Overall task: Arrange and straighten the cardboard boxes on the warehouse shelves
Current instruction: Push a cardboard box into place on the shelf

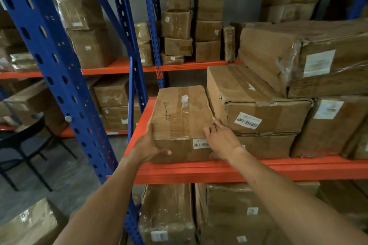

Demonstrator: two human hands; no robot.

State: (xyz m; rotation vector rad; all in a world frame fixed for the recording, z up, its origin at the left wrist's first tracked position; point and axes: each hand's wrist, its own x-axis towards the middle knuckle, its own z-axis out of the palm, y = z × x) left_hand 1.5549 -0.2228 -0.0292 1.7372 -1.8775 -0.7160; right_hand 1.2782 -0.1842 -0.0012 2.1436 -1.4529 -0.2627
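Observation:
A taped cardboard box [180,113] with handwriting on top and a barcode label on its front lies at the left end of the orange shelf [199,171]. My left hand [148,145] grips its front left corner, thumb across the front face. My right hand [221,138] rests on its front right corner, fingers spread over the top edge, touching the neighbouring stack. To the right a dented box [256,103] with a barcode label lies on another box [266,145]. A large plastic-wrapped box [310,53] sits tilted above them.
Blue perforated uprights [51,61] stand left of the shelf. Behind, more orange shelves carry stacked small boxes [191,28]. Boxes [167,213] fill the level below. A black chair [25,141] stands on the floor at left, and a wrapped box [27,225] lies at bottom left.

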